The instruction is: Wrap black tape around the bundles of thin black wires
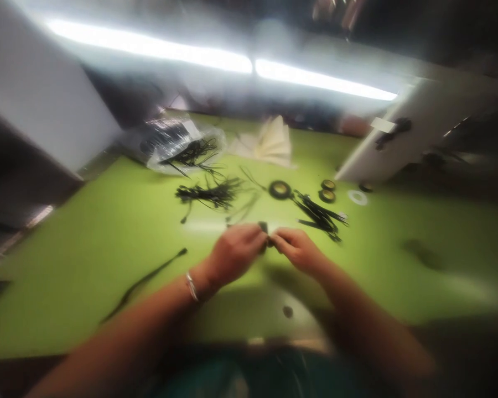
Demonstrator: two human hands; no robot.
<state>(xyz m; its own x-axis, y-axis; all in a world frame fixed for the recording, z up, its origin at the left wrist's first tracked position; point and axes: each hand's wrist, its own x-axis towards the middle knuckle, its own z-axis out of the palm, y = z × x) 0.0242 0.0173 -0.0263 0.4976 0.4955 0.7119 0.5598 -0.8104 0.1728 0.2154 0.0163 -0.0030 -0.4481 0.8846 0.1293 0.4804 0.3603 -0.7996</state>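
Above the middle of the green table, my left hand (238, 251) and my right hand (299, 249) meet almost fingertip to fingertip. Both are closed in a pinch on a small black piece (263, 228), which shows between and just above the fingers. Blur and the fingers hide its exact kind. Just beyond my left hand lies a bundle of black cables (209, 192) with thin loose ends. A single black cable (149, 275) with a small connector end rests to the left of my left forearm.
Across the green tabletop (66, 249) stand a black tape roll (279, 189), smaller rolls (327, 195), a white ring (357, 197) and black strips (321, 215). Behind are a clear plastic bag (178, 141) of cables and pale folded sheets (274, 142). White panels (382, 138) flank the table.
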